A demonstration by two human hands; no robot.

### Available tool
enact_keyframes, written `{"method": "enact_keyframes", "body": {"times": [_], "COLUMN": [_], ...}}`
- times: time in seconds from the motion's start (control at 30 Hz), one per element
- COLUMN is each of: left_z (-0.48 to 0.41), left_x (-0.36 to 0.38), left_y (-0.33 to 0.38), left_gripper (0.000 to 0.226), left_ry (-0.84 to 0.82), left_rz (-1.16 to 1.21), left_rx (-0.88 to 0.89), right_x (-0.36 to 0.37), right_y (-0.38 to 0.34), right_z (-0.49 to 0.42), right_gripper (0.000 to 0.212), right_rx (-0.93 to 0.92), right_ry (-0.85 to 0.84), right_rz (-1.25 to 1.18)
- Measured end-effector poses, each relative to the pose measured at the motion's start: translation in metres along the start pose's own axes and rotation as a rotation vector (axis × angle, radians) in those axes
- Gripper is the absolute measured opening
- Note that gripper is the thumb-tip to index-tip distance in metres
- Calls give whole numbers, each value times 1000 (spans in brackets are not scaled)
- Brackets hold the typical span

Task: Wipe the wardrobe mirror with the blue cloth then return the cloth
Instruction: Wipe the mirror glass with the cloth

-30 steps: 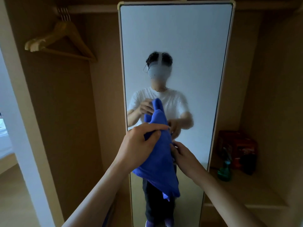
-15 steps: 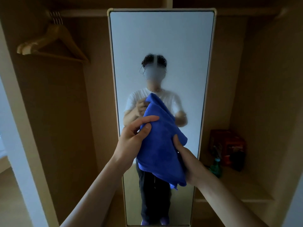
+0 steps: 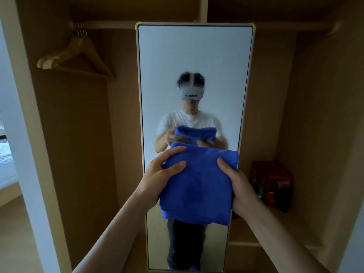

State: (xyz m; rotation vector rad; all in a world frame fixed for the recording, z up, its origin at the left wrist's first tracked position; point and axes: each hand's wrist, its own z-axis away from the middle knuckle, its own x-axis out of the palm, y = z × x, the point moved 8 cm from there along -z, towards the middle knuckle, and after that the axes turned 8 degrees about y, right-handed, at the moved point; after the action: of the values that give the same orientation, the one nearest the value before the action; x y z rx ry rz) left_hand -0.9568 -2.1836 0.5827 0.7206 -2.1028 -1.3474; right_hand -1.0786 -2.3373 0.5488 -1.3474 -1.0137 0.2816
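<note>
Just in front of the mirror's (image 3: 195,56) lower half, nearer its right edge, the blue cloth (image 3: 199,186) is held as a folded pad between both hands: the left hand (image 3: 161,176) pinches its upper left corner, thumb on the near face, and the right hand (image 3: 241,192) clamps its right edge. The glass lies straight ahead of the pad, its long axis upright, with both hands about equally near; whether cloth touches glass I cannot tell. Wooden hangers (image 3: 78,56) hang at the wardrobe's upper left, and a red box (image 3: 273,184) sits on the right shelf (image 3: 285,229).
</note>
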Motion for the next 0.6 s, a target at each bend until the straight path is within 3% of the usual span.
{"method": "enact_keyframes", "body": {"times": [0.13, 0.23, 0.33, 0.47, 0.6], "left_z": [1, 3, 3, 4, 11], "left_x": [3, 10, 12, 14, 20], "left_y": [-12, -16, -15, -13, -20], "left_gripper": [46, 48, 44, 37, 38], "left_ry": [-56, -123, -82, 27, -1], "left_rz": [247, 304, 194, -88, -51], "left_rx": [-90, -94, -55, 65, 64], "right_x": [-5, -9, -9, -1, -5], "right_y": [-9, -10, -13, -16, -15], "right_z": [8, 13, 16, 20, 20], "right_gripper": [34, 29, 29, 47, 49], "right_rx": [6, 53, 83, 75, 67], "right_ry": [-45, -97, -145, -216, -224], "right_rz": [-45, -87, -91, 18, 35]}}
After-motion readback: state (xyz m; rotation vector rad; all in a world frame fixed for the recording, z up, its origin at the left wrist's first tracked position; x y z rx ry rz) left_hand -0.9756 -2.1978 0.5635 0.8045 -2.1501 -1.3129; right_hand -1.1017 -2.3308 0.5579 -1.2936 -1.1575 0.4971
